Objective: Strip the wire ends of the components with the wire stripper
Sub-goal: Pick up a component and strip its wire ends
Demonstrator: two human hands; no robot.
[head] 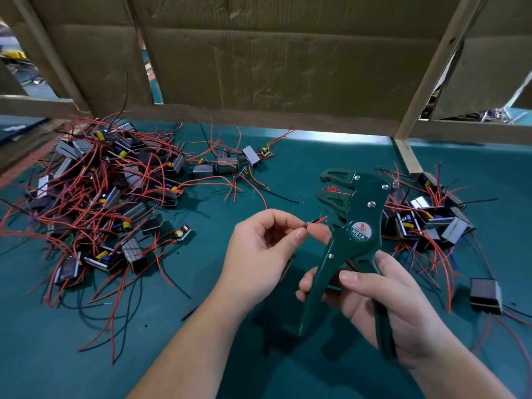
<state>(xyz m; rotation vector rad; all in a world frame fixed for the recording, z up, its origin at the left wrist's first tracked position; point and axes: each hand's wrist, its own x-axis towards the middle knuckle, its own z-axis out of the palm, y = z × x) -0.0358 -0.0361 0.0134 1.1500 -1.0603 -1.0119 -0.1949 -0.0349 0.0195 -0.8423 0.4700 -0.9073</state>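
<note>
1. The right hand [383,309] is nearest; its fingers and thumb curl round both handles of the green wire stripper [358,234]; the tool stands upright with its head tipped left, jaws apart and nothing between them.
2. Just left of it, the left hand [264,249] pinches the wire ends [320,220] between thumb and forefinger; a red tip and a dark one poke toward the stripper, just beside its body and below the jaws, not in them; a dark component [288,269] peeks from behind this hand's heel, mostly hidden.
3. At the right edge a lone black box [486,295] lies on the teal mat [302,162], its leads trailing right.
4. Behind the stripper sits the smaller pile [426,220] of components with red and black leads.
5. Across the mat to the left sprawls the large pile [109,197], a tangle of red wire; a few stray components [227,164] lie beyond its right edge.
6. Farthest back, a cardboard wall [273,61] stands in a wooden frame [426,82].
</note>
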